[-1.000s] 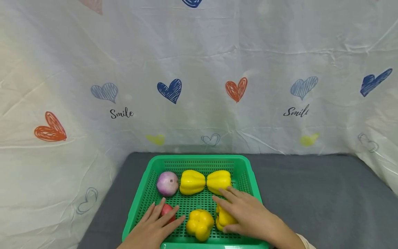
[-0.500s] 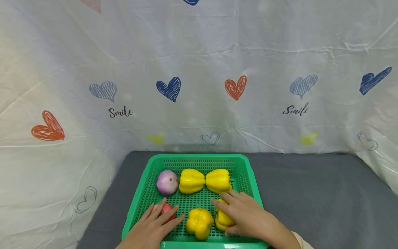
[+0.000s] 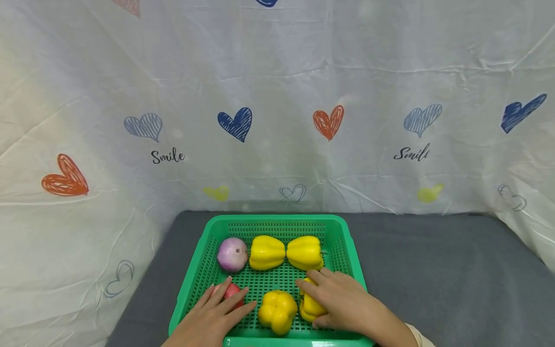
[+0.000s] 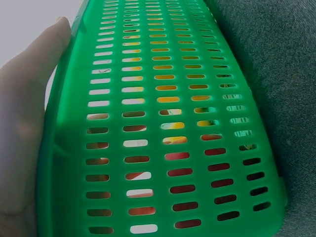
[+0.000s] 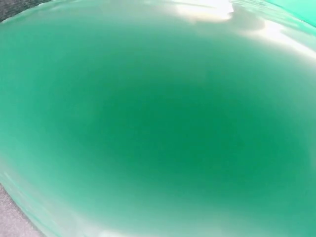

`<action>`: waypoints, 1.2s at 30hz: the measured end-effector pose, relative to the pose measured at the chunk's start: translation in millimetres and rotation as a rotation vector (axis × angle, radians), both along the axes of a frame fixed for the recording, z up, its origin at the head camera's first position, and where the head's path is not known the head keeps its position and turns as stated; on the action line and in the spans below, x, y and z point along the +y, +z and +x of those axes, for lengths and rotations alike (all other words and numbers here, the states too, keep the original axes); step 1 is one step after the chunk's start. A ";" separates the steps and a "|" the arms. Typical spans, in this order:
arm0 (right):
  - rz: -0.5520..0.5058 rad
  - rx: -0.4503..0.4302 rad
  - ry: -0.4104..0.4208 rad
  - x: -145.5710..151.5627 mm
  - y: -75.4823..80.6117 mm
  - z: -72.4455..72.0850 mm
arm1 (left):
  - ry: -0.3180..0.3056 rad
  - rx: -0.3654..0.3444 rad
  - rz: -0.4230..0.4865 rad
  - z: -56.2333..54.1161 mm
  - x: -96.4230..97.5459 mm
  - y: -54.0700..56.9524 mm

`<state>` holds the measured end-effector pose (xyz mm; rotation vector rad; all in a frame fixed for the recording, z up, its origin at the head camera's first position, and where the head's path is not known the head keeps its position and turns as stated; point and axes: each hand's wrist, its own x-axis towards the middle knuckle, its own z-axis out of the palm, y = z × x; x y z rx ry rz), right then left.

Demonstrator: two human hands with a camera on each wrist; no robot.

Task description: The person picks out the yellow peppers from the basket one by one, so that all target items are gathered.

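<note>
Over the near right of a green basket (image 3: 277, 218), my right hand (image 3: 349, 303) grips a yellow bell pepper (image 3: 310, 308), fingers bent over its top and thumb at its near side. At the near left, my left hand (image 3: 208, 320) lies with spread fingers over a red, rounded thing (image 3: 233, 292), mostly hidden beneath them. Between the hands stands another yellow bell pepper (image 3: 277, 312), touched by neither. The left wrist view has part of the left hand (image 4: 22, 123) beside the slotted basket wall (image 4: 69, 163). Blurred green fills the right wrist view.
A purple onion (image 3: 232, 255) and two yellow bell peppers, one at the middle (image 3: 267, 253) and one to its right (image 3: 304, 252), lie along the basket's back. Grey cloth (image 3: 433, 270) covers the table, and a white curtain (image 3: 277, 159) with printed hearts hangs behind.
My right hand has lowered and its fingers have closed in on the near right pepper. The left hand keeps its place. The view has tipped slightly.
</note>
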<state>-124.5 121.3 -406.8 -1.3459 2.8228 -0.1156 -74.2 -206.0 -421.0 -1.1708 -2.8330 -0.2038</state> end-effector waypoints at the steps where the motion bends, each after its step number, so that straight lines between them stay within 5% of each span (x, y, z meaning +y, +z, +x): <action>1: -0.003 0.001 0.001 0.1 -0.1 -0.2 | -0.001 0.007 0.000 -0.3 0.1 0.0; 36: -0.005 0.025 -0.004 -1.1 -2.0 1.6 | 0.012 -0.028 0.007 -1.2 1.7 0.6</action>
